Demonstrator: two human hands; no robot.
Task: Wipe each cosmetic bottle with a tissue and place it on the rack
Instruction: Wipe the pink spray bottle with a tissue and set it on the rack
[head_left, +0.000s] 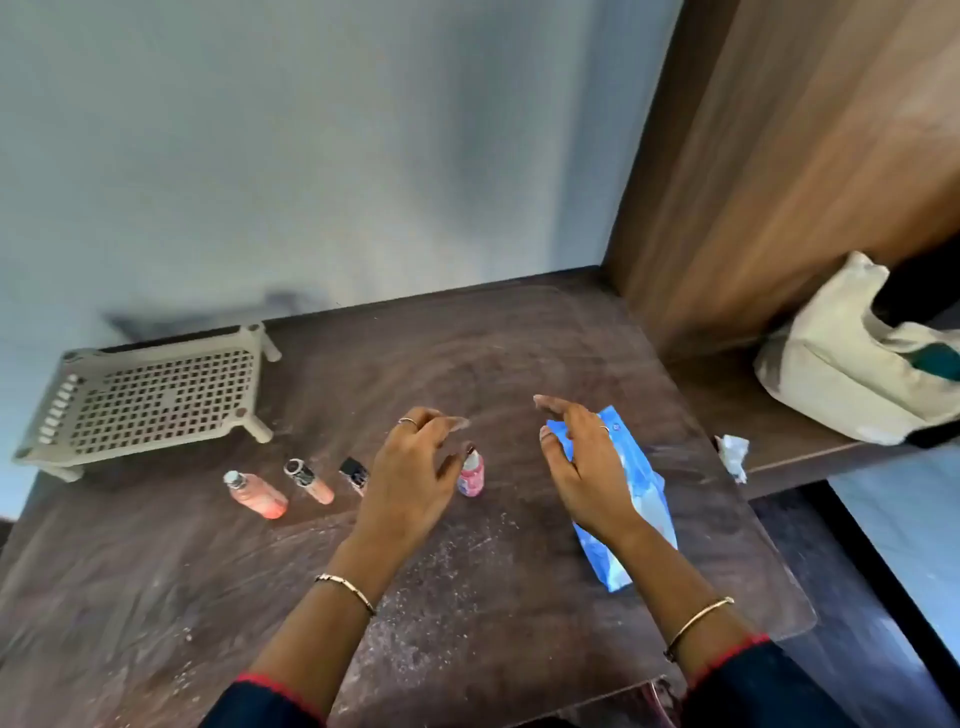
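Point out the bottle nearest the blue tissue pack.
The small pink bottle, alone right of the left hand; the other three are left of it.

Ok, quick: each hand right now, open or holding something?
Left hand: open, fingers relaxed, holding nothing.
Right hand: open, over the blue tissue pack, holding nothing.

Probably a home: wooden wardrobe (779, 156), dresser top (467, 597).

Both hands hover empty over table (519, 597), bottles beside the rack (150, 400).
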